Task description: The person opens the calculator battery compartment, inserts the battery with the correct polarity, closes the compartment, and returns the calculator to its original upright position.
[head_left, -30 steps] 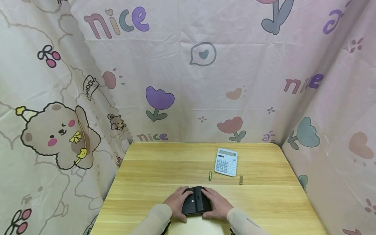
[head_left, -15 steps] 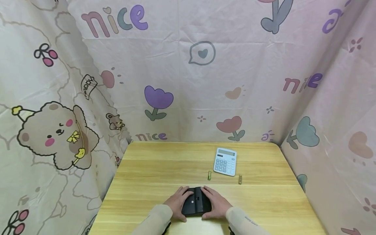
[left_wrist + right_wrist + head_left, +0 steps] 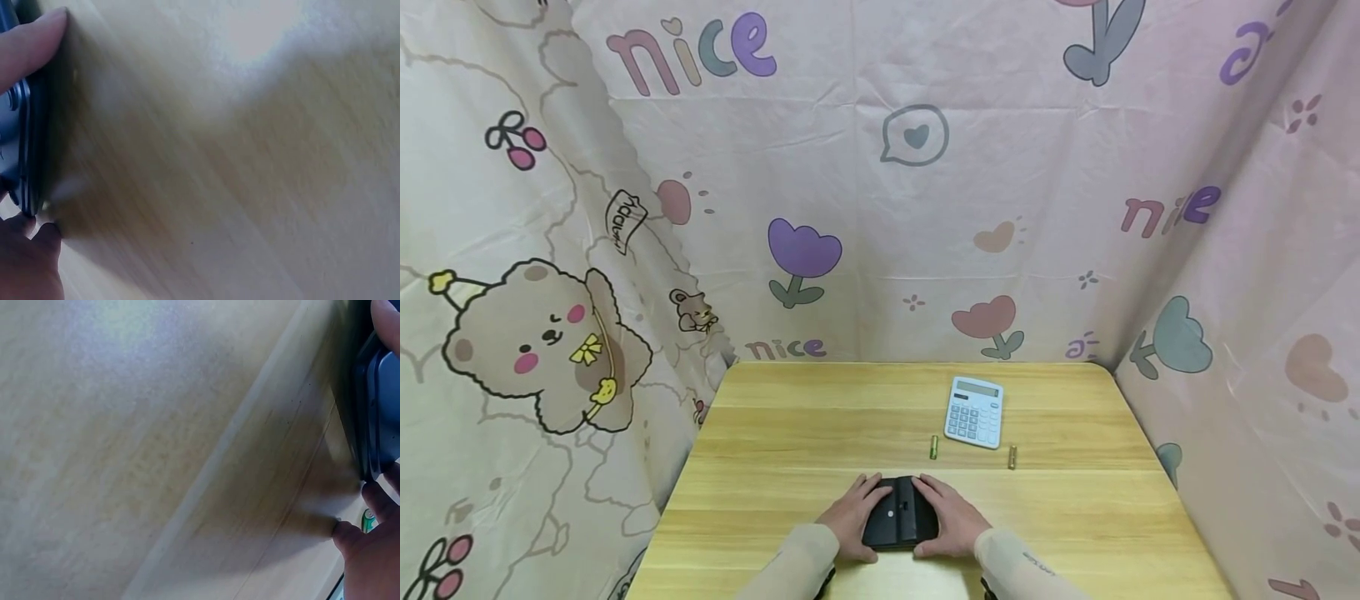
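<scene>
A flat black device [image 3: 882,527], with a raised strip across its middle and a small pale dot, lies at the near middle of the table in the head view. My left hand [image 3: 852,518] grips its left side, thumb and fingers bent round the edge. On the other side my right hand [image 3: 953,518] holds it the same way. Each wrist view shows a rounded dark edge of the device [image 3: 11,134] between thumb and fingertips. A green battery [image 3: 934,447] lies beyond the device, and a gold-toned battery [image 3: 1012,457] sits farther right.
Behind the batteries, a light blue calculator [image 3: 973,412] lies face up and slightly turned. The wooden table [image 3: 775,417] ends at a patterned cloth [image 3: 865,208] hung behind it and along both sides.
Both hands stay on the black device. The whole head view has shifted very slightly; nothing on the table has been moved.
</scene>
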{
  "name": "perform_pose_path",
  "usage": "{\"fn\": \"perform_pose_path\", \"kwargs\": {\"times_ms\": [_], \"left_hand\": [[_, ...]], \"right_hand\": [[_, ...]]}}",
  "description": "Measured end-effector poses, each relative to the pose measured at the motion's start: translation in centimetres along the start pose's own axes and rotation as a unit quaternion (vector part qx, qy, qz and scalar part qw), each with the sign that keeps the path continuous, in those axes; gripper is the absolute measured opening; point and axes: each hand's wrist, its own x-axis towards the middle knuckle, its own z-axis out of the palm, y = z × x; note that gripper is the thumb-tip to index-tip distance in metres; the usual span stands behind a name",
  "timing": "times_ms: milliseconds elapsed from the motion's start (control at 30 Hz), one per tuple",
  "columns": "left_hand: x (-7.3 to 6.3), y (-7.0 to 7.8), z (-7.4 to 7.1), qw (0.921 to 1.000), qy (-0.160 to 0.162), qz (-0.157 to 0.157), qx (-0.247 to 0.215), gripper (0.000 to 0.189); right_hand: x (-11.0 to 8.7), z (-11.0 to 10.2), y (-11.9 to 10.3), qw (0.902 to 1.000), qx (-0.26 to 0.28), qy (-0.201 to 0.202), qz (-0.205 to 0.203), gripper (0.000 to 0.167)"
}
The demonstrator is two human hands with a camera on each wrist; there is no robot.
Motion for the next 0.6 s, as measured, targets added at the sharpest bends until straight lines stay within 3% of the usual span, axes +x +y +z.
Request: {"fn": "perform_pose_path", "kwargs": {"times_ms": [267, 600], "left_hand": [[-0.04, -0.32, 0.68, 0.9998, 0.017, 0.005, -0.011, 0.11], [-0.22, 0.16, 0.53, 0.9946, 0.028, -0.06, -0.079, 0.112]], "right_hand": [[0.03, 0.14, -0.02, 1.0, 0.0, 0.004, 0.002, 0.113], [0.11, 0.41, -0.17, 0.9997, 0.011, 0.018, 0.01, 0.112]]}}
